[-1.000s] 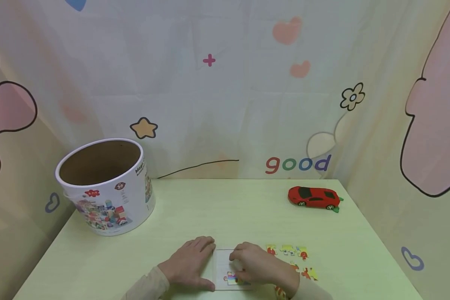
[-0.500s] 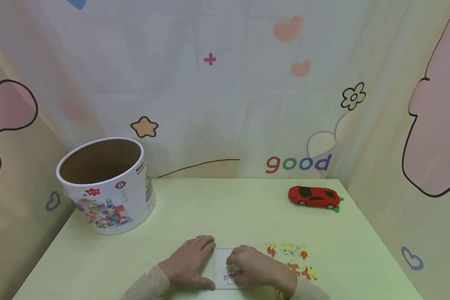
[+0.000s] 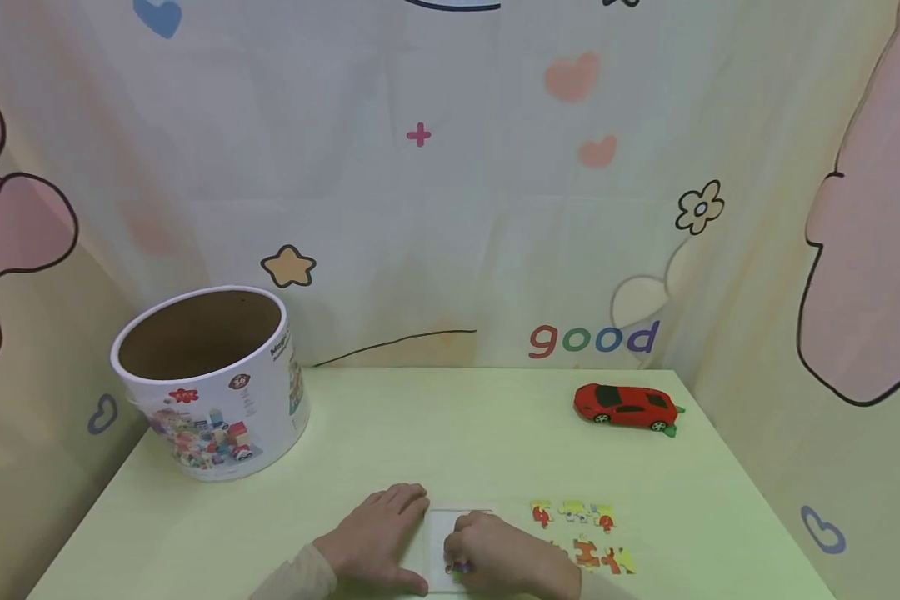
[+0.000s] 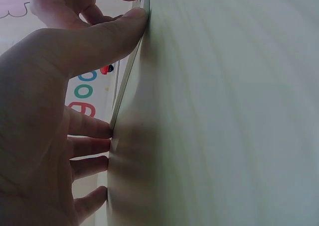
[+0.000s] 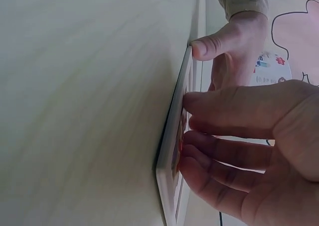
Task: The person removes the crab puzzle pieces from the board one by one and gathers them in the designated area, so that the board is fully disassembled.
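Note:
A flat white puzzle board (image 3: 440,533) lies on the table near the front. My left hand (image 3: 381,537) rests along its left side, fingers extended and the thumb at the near corner. In the left wrist view, the thumb (image 4: 112,39) lies right at the board's edge. Over the board, my right hand (image 3: 502,554) has bent fingers and pinches a colourful jigsaw piece (image 3: 460,567), mostly hidden beneath it. The right wrist view shows that thumb and the fingertips (image 5: 192,161) down on the board's face, around printed pieces (image 5: 178,149).
Loose yellow-and-red jigsaw pieces (image 3: 587,552) lie in rows right of the board. A red toy car (image 3: 624,406) stands at the back right, with something green behind it. A large white round bucket (image 3: 228,425) stands at the back left, beside the printed curtain (image 3: 360,192).
My right hand has shifted left across the board and now covers more of the jigsaw piece. The left hand stays put. The head view has tilted slightly up.

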Tool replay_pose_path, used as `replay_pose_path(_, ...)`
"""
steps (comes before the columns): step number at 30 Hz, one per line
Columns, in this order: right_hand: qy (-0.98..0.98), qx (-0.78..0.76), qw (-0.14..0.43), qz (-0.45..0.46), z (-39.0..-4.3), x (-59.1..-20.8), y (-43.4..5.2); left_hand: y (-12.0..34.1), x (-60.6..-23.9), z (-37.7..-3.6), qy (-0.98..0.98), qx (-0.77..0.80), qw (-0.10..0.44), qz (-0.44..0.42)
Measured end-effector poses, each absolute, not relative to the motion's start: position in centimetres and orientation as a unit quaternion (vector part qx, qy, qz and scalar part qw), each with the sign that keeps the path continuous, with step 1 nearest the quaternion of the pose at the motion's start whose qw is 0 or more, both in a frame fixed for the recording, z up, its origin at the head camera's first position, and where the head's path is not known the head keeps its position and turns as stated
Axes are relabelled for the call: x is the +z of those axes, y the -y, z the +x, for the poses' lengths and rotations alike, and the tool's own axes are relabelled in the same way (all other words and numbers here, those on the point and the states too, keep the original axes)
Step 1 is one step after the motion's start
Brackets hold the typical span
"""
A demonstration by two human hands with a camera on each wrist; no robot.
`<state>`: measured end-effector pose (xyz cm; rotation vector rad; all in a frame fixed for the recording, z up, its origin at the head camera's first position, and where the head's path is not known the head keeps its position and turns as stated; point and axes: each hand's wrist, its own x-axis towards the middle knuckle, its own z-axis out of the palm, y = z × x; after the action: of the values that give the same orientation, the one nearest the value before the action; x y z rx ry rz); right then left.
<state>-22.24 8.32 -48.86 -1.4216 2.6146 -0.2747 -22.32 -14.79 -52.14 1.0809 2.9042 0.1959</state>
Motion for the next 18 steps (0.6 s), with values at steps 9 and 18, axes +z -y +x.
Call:
replay_pose_path(9,-0.877,-0.064,0.105,-0.465,-21.99,-48.44,-7.73,14.8,-52.07,-22.09,-0.935,0.073,0.027,0.346)
replay_pose_path(18,-0.873,-0.062,0.06,-0.48,-21.89,-48.48,-7.69,14.78,-51.8,-22.33,-0.937,0.064,0.034,0.341)
